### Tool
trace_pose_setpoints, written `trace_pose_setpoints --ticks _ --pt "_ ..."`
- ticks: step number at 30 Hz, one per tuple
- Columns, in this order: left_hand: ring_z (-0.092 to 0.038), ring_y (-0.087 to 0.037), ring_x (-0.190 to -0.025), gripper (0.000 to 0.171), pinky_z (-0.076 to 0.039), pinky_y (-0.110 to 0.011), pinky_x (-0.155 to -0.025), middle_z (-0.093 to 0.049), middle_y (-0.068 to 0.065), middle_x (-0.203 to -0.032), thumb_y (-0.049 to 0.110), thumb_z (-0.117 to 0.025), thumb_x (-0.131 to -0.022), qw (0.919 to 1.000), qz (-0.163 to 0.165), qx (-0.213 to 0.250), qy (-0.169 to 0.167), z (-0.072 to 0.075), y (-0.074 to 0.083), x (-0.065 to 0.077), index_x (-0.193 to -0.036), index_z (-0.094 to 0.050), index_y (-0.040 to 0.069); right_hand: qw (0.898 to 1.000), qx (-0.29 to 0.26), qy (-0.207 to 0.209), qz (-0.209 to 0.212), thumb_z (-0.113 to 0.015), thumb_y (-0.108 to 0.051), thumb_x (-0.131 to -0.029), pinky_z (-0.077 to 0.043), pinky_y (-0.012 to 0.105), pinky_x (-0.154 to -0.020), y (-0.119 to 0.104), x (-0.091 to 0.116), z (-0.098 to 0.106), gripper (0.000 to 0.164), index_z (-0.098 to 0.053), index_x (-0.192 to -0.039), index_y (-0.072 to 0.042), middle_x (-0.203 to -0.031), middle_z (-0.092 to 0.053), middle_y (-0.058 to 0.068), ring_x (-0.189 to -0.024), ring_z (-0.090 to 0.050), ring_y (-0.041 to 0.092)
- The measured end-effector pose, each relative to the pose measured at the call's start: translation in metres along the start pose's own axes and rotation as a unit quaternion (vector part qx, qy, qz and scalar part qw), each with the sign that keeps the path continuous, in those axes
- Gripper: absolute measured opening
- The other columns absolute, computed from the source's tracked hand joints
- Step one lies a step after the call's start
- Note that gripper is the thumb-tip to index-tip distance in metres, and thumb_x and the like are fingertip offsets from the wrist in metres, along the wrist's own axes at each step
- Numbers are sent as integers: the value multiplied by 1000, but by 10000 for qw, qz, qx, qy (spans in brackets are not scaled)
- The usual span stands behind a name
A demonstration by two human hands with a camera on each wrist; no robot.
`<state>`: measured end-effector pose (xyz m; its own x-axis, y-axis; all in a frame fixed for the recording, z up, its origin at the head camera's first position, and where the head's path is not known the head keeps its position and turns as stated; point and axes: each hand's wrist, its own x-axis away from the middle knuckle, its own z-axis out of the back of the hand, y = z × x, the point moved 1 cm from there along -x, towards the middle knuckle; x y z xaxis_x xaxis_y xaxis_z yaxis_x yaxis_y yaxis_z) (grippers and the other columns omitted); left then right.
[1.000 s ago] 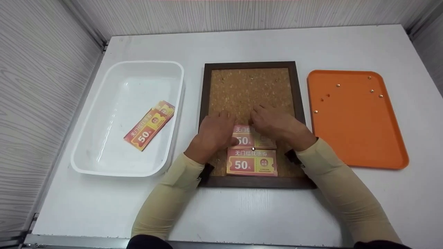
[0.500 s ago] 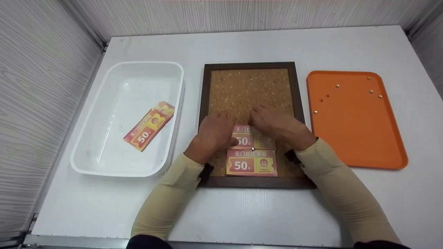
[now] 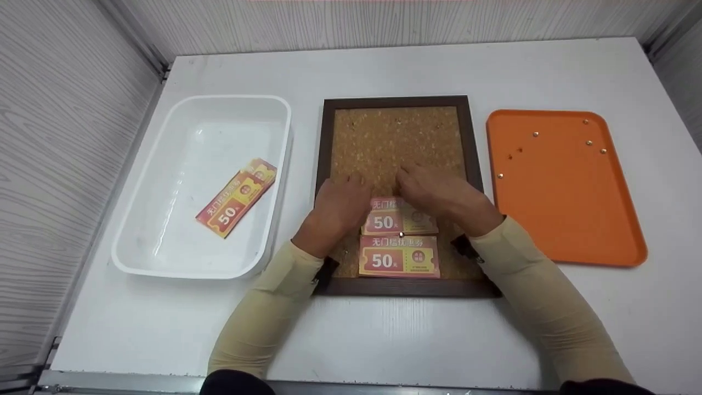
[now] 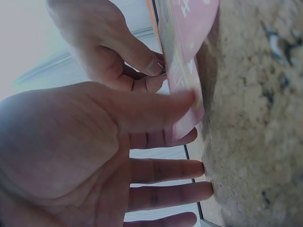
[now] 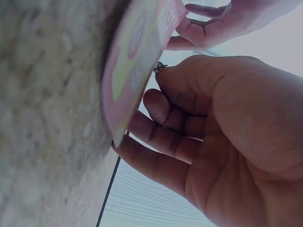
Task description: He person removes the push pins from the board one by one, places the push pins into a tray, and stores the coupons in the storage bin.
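On the cork board [image 3: 395,142], an upper 50 coupon [image 3: 384,222] lies just above a lower 50 coupon [image 3: 382,260]. A silver thumbtack [image 3: 401,234] sits where their edges meet. My left hand [image 3: 344,204] pinches the upper coupon by its far left edge, thumb on the printed face, the other fingers stretched toward the cork in the left wrist view. Over the coupon's far right part is my right hand [image 3: 433,191]. Its thumb and index finger pinch another small metal tack [image 5: 160,66], and its outer fingertips reach the coupon's edge. The head view hides both sets of fingertips.
The board has a raised dark wooden frame [image 3: 474,145]. To the left stands a deep white tub [image 3: 164,263] with more coupons [image 3: 236,198] inside. An orange tray [image 3: 570,214] on the right carries several scattered tacks [image 3: 536,134]. Tacks also show near the board's top.
My left thumb, seen over the upper coupon's left part before, has drawn back out of sight in the head view. Both hands otherwise keep their places.
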<state>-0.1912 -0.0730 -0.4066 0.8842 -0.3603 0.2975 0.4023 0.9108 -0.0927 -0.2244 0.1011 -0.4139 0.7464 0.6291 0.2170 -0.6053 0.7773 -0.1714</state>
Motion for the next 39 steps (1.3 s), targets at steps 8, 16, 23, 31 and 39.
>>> trace_pose_setpoints --ticks 8,16,23,31,39 --pt "-64 -29 -98 33 -55 -45 -84 -62 -12 -117 25 -59 -96 9998 -72 12 211 4 -3 0 -122 -59 6 9994 -309 -62 -118 -45 -21 -102 -51 36 -76 2 -1 4 17 -58 -110 -12 -105 -57 3 -87 -57 17" --pt "-66 -30 -95 36 -54 -45 -81 -63 -12 -116 24 -62 -93 9991 -37 189 371 7 -7 3 -124 -57 7 9965 65 743 390 -57 -14 -96 -55 33 -72 9 4 11 12 -59 -107 -12 -97 -62 3 -77 -59 15" --pt "-67 -28 -94 34 -54 -42 -77 -63 -12 -115 22 -59 -94 9974 77 284 655 11 -9 6 -124 -56 7 9872 93 1426 714 -58 -15 -96 -55 35 -70 16 6 18 8 -61 -100 -10 -90 -64 5 -72 -60 17" --pt "-65 -27 -95 38 -52 -39 -75 -64 -10 -114 24 -64 -90 9943 209 389 969 19 -13 12 -124 -56 8 9829 214 1664 754 -59 -14 -96 -53 36 -68 24 13 25 10 -59 -103 -8 -90 -62 7 -72 -55 18" --pt "-65 -26 -92 40 -52 -39 -74 -65 -9 -108 24 -69 -86 9890 222 522 1364 25 -16 14 -120 -56 8 9864 54 1570 473 -60 -12 -95 -53 38 -70 33 20 34 10 -57 -103 -6 -91 -60 8 -76 -56 20"
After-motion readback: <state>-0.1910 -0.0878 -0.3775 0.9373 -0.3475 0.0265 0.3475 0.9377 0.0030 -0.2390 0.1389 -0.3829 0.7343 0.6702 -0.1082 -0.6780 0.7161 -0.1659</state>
